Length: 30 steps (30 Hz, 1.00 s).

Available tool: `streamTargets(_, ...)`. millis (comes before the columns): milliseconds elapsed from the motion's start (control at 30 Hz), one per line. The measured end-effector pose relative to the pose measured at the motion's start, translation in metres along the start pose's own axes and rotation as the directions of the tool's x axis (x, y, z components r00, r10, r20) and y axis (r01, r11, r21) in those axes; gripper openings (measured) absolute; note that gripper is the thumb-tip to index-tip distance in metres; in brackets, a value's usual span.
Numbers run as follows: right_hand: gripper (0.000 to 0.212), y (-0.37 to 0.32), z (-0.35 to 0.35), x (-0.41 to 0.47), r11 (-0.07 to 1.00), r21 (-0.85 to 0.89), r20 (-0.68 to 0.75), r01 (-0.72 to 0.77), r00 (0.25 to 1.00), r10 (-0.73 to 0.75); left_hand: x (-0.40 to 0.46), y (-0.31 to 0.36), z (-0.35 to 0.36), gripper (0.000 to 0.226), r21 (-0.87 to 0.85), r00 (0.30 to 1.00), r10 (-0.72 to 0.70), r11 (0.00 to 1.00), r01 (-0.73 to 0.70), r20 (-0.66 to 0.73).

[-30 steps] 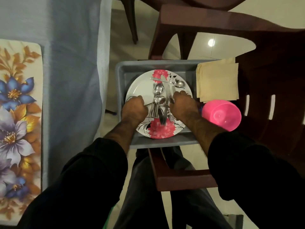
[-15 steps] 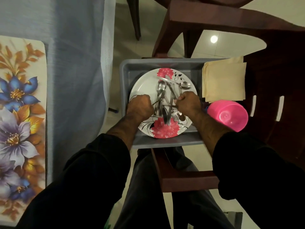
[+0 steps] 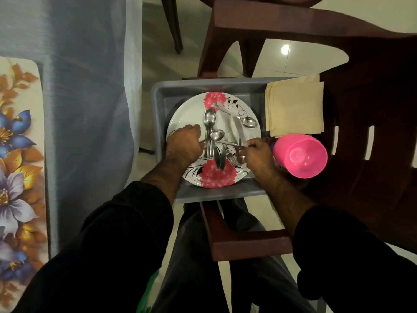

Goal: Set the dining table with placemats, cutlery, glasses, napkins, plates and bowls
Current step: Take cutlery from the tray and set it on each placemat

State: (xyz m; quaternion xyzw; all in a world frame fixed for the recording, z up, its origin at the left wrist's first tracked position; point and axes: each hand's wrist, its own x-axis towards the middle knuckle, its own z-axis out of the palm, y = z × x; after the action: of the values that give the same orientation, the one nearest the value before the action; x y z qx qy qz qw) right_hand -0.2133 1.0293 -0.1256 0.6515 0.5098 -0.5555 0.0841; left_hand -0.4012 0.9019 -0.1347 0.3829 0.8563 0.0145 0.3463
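A white plate (image 3: 186, 115) with pink flowers lies in a grey tray (image 3: 159, 102) on a brown chair. Several pieces of steel cutlery are piled on the plate. Among them are two spoons (image 3: 209, 119) near the middle and another spoon (image 3: 249, 122) at the right rim. My left hand (image 3: 184, 145) is over the plate's left side, its fingers curled on a thin cutlery handle by the pile. My right hand (image 3: 257, 152) is at the plate's right edge and pinches the end of a thin steel piece. Beige napkins (image 3: 295, 107) and a pink cup (image 3: 302, 155) sit right of the plate.
On the left a floral placemat (image 3: 18, 154) lies on a table, and its blue-grey tablecloth (image 3: 85, 86) hangs down beside the tray. The brown chair (image 3: 372, 109) holds the tray, and its arm (image 3: 243, 245) crosses in front of my legs. Pale tiled floor shows below.
My right hand has drawn back to the right, from over the pile to the plate's right edge, with a thin piece pinched in it. My left hand stays at the pile's left side.
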Motion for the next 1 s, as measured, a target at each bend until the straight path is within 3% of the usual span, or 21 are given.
streamTargets(133,0.011,0.018,0.004,0.0,0.992,-0.103,-0.029,0.069,0.997,-0.072,-0.001,0.006,0.004,0.027,0.011,0.998,-0.027,1.0,0.027,0.049)
streamTargets(233,0.003,0.023,0.012,-0.003,0.944,-0.29,0.017,0.159,0.987,-0.162,-0.002,0.008,0.004,0.02,0.01,0.996,-0.045,0.999,0.044,0.071)
streamTargets(367,0.033,0.024,0.025,-0.009,0.872,-0.453,-0.032,0.185,0.974,-0.223,-0.006,0.003,0.002,0.018,0.002,0.993,-0.072,0.997,0.072,0.093)
streamTargets(567,0.032,0.025,0.046,-0.014,0.865,-0.493,-0.117,0.099,0.977,-0.178,-0.014,-0.003,0.001,0.012,-0.042,0.985,-0.159,0.986,0.162,0.066)
streamTargets(700,0.017,0.024,0.046,-0.015,0.905,-0.422,-0.093,0.054,0.99,-0.103,-0.016,-0.003,0.002,0.012,-0.216,0.973,-0.231,0.949,0.229,0.013)
streamTargets(800,0.018,0.028,0.04,-0.016,0.89,-0.448,-0.054,0.084,0.991,-0.121,-0.02,-0.004,0.008,0.017,-0.425,0.95,-0.313,0.863,0.273,-0.025)
streamTargets(867,0.039,0.033,0.033,-0.018,0.874,-0.471,-0.038,0.119,0.987,-0.155,-0.023,-0.007,0.012,0.025,-0.554,0.934,-0.356,0.783,0.281,-0.03)
streamTargets(933,0.06,0.038,0.029,-0.02,0.868,-0.479,-0.05,0.133,0.983,-0.178,-0.027,-0.008,0.015,0.032,-0.673,0.911,-0.412,0.672,0.309,0.007)
streamTargets(1000,0.057,0.04,0.029,-0.024,0.846,-0.517,-0.087,0.127,0.976,-0.2,-0.031,-0.003,0.012,0.033,-0.774,0.884,-0.463,0.539,0.332,0.057)
